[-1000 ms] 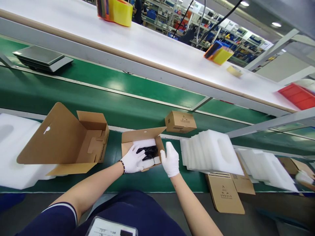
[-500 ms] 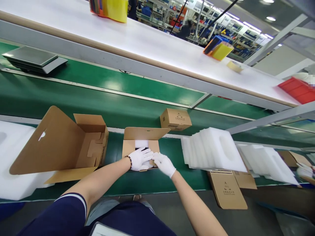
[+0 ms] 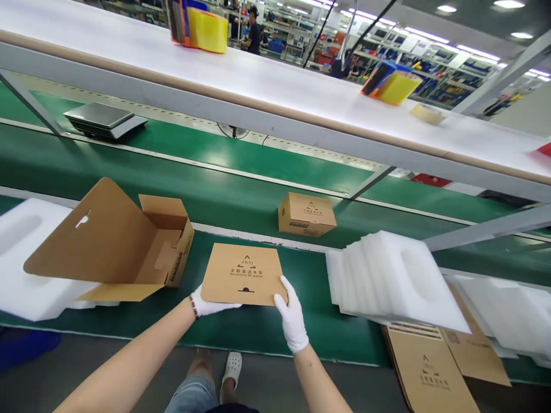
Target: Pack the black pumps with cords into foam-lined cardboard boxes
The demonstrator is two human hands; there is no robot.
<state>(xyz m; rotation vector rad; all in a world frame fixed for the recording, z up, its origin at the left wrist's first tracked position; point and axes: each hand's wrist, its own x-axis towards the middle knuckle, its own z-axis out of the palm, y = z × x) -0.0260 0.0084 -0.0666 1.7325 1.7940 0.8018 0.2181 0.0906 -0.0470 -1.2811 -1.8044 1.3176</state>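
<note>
A small brown cardboard box stands in front of me on the green belt, its lid lowered over the top and printed "ZKSJ Brushless DC pump". At the box's front left corner, my gloved left hand grips it, fingers stretched along the front and partly hidden under the lid. My gloved right hand holds the front right corner, thumb at the front edge and fingers along the side. The lid hides what is inside. To the left stands a larger cardboard box with its flaps up.
A closed carton sits behind on the belt. White foam sheets are stacked at right over flat cardboard. More white foam lies at left. Beyond the belt are a scale and a shelf with tape rolls.
The small box's raised lid has come down over its opening. My hands have moved from inside the box to its front corners. The view has shifted slightly.
</note>
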